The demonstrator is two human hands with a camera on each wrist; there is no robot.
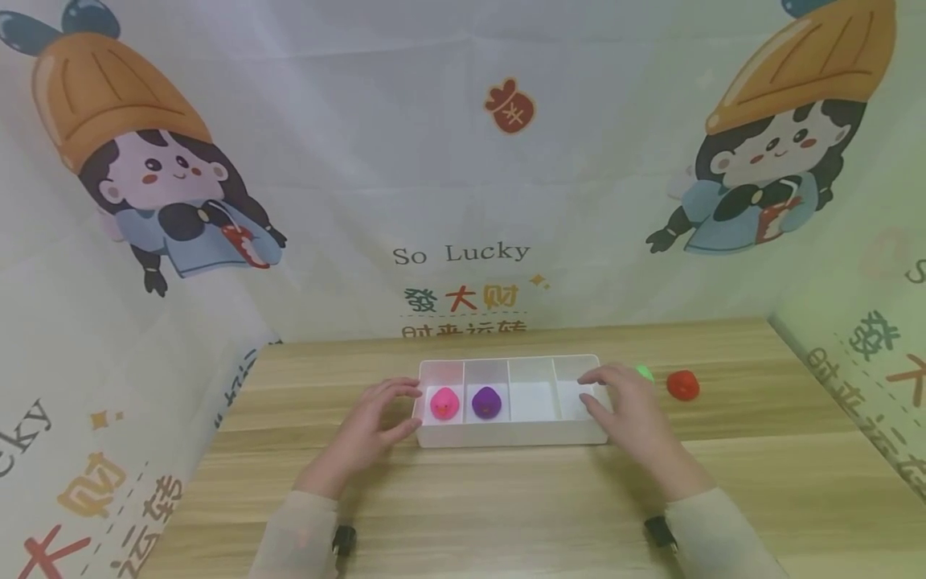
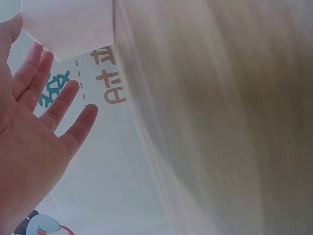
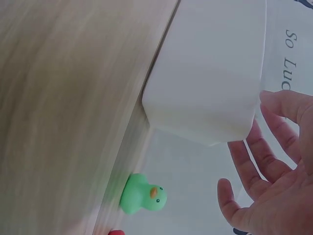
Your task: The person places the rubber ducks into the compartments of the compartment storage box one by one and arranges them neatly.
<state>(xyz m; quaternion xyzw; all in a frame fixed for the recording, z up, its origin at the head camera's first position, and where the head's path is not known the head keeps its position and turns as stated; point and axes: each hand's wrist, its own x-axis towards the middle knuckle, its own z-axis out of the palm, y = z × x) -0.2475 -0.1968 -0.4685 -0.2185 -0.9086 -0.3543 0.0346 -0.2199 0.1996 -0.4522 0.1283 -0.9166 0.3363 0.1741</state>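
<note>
A white box (image 1: 514, 435) with a row of compartments sits on the wooden table. A pink toy duck (image 1: 444, 404) is in its leftmost compartment and a purple toy duck (image 1: 486, 403) is in the one beside it. At the box's left end is my left hand (image 1: 372, 422), fingers spread and fingertips right at the end wall. My right hand (image 1: 637, 414) is at the opposite end, its thumb and fingertips over the rim in the head view. In the right wrist view, that thumb lies at the rim of the white box (image 3: 205, 73), the other fingers loosely extended.
Right of the box stand a green toy duck (image 3: 139, 194), mostly hidden behind my right hand in the head view, and a red toy (image 1: 683, 385). Printed cloth walls (image 1: 347, 161) enclose the table (image 1: 492, 507) at the back and both sides.
</note>
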